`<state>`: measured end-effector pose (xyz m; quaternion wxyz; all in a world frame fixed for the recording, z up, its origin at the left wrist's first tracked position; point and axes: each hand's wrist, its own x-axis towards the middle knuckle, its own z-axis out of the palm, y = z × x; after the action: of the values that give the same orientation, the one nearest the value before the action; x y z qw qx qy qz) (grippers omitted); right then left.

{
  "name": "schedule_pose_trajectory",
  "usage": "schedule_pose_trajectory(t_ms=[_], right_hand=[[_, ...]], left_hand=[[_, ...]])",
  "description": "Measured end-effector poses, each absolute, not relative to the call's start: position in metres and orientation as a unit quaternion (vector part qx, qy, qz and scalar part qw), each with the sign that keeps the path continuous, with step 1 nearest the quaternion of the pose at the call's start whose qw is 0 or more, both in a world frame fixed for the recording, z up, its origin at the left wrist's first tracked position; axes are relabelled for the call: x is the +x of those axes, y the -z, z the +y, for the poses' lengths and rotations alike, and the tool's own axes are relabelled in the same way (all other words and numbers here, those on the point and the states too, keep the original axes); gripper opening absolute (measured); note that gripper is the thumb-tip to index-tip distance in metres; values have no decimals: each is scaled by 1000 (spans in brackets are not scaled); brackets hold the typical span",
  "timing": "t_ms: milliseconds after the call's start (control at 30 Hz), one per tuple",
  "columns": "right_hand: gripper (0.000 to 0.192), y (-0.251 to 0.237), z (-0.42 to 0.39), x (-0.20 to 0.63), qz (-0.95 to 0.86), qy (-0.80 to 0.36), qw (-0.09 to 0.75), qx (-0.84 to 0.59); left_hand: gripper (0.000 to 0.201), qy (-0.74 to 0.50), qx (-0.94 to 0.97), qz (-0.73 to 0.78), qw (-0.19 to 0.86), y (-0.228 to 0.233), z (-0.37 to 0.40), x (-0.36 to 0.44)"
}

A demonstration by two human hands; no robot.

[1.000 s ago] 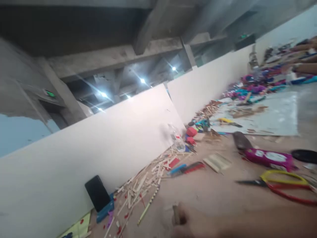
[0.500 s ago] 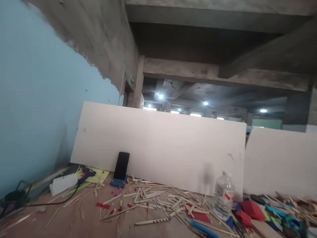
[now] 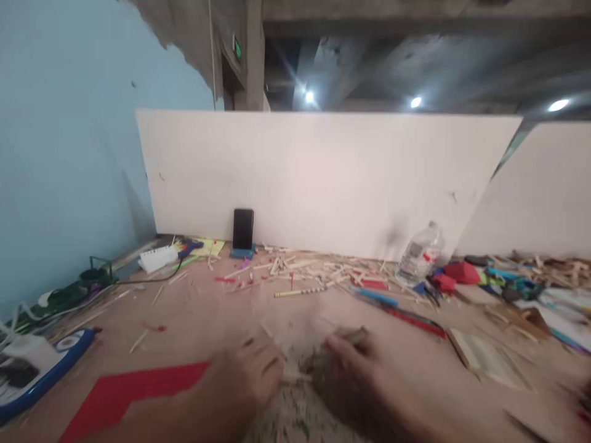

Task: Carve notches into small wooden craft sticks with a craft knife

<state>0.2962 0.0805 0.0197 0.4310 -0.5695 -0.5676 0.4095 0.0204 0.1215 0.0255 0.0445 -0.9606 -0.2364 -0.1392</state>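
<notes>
As blur hid whatever they pinched, the left hand [image 3: 240, 384] and right hand [image 3: 355, 378] met fingertip to fingertip over the brown wooden bench [image 3: 194, 314], seemingly to steady a thin pale stick [image 3: 293, 378] between them.

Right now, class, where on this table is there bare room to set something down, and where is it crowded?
Bare table lies between the red sheet and the scattered sticks. It is crowded along the white board, around the phone, bottle and right-hand clutter. Both hands, left and right, fill the near middle.
</notes>
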Motion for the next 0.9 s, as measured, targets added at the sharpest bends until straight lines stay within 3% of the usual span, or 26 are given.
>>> schedule_pose_trajectory(t_ms=[200,367,733,900], right_hand=[[33,-44,84,298,-577,-436,438,-535],[30,-55,82,294,-611,-423,420,-520],[37,-58,69,275,-645,-425,365,-519],[35,-66,63,269,-642,-381,397,-533]], left_hand=[[19,80,-966,-246,18,-54,118,24],[18,45,-972,-228,-18,-62,119,30],[11,113,-949,-243,-168,-50,135,14],[27,123,-942,-218,-225,-44,136,12]])
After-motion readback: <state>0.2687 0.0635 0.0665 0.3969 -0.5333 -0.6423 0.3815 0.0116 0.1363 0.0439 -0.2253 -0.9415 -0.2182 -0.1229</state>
